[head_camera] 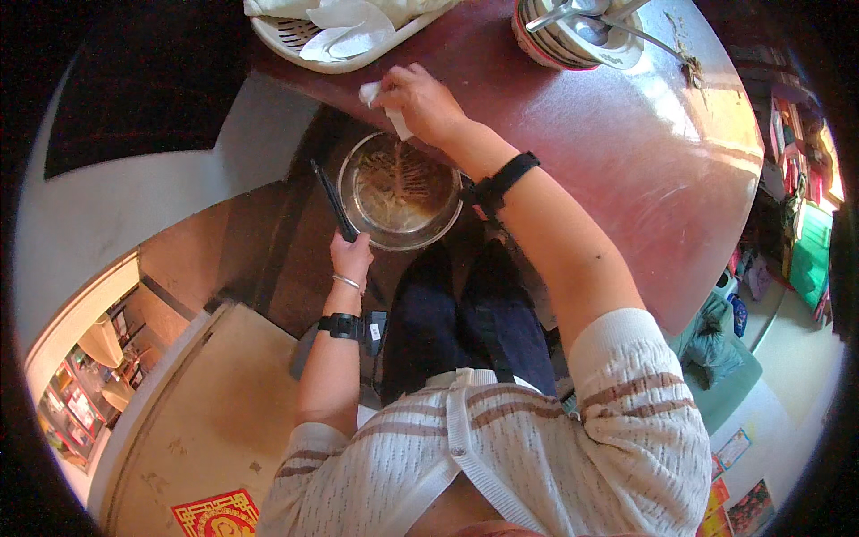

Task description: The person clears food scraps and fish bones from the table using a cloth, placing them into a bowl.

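My right hand [423,104] reaches over the edge of the red tabletop [577,168], its fingers closed on a crumpled white tissue [397,121]. Below the edge is a round metal basin [402,231], with brownish contents that I cannot make out clearly. At its left side, my left hand [351,258] grips a long, thin black object [333,201] that slants up past the rim; its kind is not clear. A white plastic basket [335,66] near the top holds folded white paper [356,40].
Stacked bowls [547,47] with metal spoons [553,15] stand on the table at the upper right. A wooden panel [201,403] bearing a red and gold decoration [218,513] lies lower left. A green chair [738,376] is at the right.
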`<state>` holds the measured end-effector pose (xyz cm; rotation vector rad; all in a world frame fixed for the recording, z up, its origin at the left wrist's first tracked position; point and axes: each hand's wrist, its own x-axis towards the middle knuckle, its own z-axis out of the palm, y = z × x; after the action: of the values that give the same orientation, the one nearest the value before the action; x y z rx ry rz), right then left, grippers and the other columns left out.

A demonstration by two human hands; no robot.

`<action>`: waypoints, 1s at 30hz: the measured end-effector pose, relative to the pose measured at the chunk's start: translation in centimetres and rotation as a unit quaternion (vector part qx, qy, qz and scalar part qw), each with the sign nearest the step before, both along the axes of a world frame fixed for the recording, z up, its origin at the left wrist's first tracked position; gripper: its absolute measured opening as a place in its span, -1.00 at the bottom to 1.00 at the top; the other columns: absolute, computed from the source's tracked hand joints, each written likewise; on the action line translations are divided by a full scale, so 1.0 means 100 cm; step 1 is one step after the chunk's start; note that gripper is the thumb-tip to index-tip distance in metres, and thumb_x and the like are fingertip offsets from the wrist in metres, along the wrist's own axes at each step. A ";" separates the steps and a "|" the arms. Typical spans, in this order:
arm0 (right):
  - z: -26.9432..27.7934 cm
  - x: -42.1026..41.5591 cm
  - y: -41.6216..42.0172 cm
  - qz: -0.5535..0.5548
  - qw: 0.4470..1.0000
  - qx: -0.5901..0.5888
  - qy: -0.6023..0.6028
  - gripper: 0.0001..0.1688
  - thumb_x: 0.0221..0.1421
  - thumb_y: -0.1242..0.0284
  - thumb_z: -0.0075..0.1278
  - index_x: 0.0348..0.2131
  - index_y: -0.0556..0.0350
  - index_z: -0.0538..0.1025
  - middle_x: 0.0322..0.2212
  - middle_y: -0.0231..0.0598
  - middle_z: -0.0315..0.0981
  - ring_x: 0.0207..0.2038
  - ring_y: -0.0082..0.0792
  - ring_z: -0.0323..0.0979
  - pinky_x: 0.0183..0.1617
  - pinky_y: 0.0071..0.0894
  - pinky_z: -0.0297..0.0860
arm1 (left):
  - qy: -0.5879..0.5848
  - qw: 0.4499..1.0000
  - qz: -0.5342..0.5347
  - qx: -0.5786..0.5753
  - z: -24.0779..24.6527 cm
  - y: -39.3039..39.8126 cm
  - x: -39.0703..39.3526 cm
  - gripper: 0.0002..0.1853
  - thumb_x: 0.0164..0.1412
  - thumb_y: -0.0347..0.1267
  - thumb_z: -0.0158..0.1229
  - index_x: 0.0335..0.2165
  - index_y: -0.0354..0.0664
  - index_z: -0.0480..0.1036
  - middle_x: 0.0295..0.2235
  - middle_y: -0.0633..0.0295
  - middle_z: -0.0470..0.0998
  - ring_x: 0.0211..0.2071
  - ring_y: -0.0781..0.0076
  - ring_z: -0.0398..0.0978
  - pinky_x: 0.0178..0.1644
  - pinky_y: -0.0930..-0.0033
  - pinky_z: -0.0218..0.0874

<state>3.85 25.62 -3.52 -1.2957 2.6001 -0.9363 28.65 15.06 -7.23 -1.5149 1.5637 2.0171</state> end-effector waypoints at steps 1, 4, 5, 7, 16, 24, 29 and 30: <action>0.001 0.003 0.004 0.038 0.999 0.011 0.000 -0.62 -0.32 0.60 -0.02 -0.38 -0.15 0.55 -0.34 -0.40 0.31 -0.21 -0.24 0.24 -0.19 -0.38 0.33 | 0.004 1.000 0.002 0.006 0.000 0.000 0.002 -0.87 0.00 -0.56 -0.05 -0.44 -0.15 0.19 -0.74 0.43 0.13 -0.80 0.68 0.03 -0.75 0.55 -0.13; 0.007 0.014 0.021 0.136 0.989 0.053 -0.004 -0.69 -0.32 0.59 -0.03 -0.43 -0.08 0.53 -0.33 -0.40 0.29 -0.20 -0.23 0.22 -0.20 -0.38 0.35 | 0.014 1.000 0.000 0.019 0.000 0.006 0.006 -0.86 0.00 -0.56 -0.05 -0.41 -0.15 0.20 -0.74 0.43 0.13 -0.80 0.67 0.04 -0.75 0.55 -0.12; 0.009 0.019 0.027 0.148 0.987 0.056 -0.004 -0.70 -0.32 0.59 -0.03 -0.44 -0.07 0.53 -0.34 -0.40 0.28 -0.21 -0.23 0.22 -0.21 -0.38 0.35 | 0.014 1.000 -0.004 0.018 0.000 0.008 0.008 -0.86 0.00 -0.56 -0.05 -0.41 -0.15 0.20 -0.74 0.43 0.13 -0.79 0.67 0.04 -0.75 0.55 -0.11; 0.013 0.028 0.040 0.168 0.984 0.065 -0.002 -0.73 -0.31 0.58 -0.04 -0.45 -0.04 0.51 -0.35 -0.39 0.28 -0.21 -0.23 0.22 -0.22 -0.36 0.35 | -0.002 1.000 -0.016 0.015 0.001 0.012 0.009 -0.85 -0.01 -0.55 -0.04 -0.39 -0.16 0.20 -0.73 0.42 0.15 -0.79 0.66 0.06 -0.75 0.55 -0.10; 0.026 0.112 0.138 -0.170 0.921 -0.159 -0.313 -0.70 -0.21 0.75 -0.17 -0.45 0.15 0.53 -0.41 -0.27 0.33 -0.30 -0.33 0.32 -0.22 -0.50 0.26 | -0.026 0.997 -0.065 0.042 0.004 0.031 0.026 -0.78 -0.01 -0.54 -0.04 -0.30 -0.19 0.21 -0.71 0.42 0.18 -0.78 0.66 0.09 -0.75 0.56 -0.09; 0.019 0.061 0.147 -0.278 0.960 -0.033 -0.017 -0.52 -0.34 0.56 0.14 -0.25 0.03 0.46 -0.27 -0.17 0.26 -0.20 -0.09 0.20 -0.10 -0.26 0.22 | -0.002 0.993 -0.119 0.017 -0.004 0.033 0.031 -0.77 -0.01 -0.54 -0.03 -0.29 -0.20 0.22 -0.71 0.43 0.20 -0.77 0.69 0.09 -0.75 0.57 -0.11; 0.007 0.071 0.120 -0.250 0.967 -0.047 0.037 -0.78 -0.29 0.59 0.01 -0.47 0.02 0.53 -0.44 -0.29 0.36 -0.32 -0.19 0.29 -0.22 -0.33 0.29 | -0.012 0.994 -0.108 0.018 -0.001 0.038 0.024 -0.77 -0.02 -0.55 -0.01 -0.32 -0.21 0.20 -0.73 0.42 0.18 -0.79 0.66 0.07 -0.76 0.56 -0.12; 0.003 0.077 0.113 -0.234 0.971 -0.053 0.014 -0.80 -0.29 0.57 -0.01 -0.50 0.02 0.53 -0.47 -0.27 0.37 -0.33 -0.19 0.30 -0.24 -0.32 0.30 | -0.024 0.994 -0.109 0.011 -0.002 0.036 0.022 -0.78 -0.03 -0.55 -0.01 -0.33 -0.21 0.19 -0.73 0.41 0.17 -0.79 0.66 0.07 -0.76 0.56 -0.13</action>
<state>11.56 36.89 -3.18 -0.7178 2.9781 -1.1366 30.80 18.63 -7.48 -1.3104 1.6046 1.8579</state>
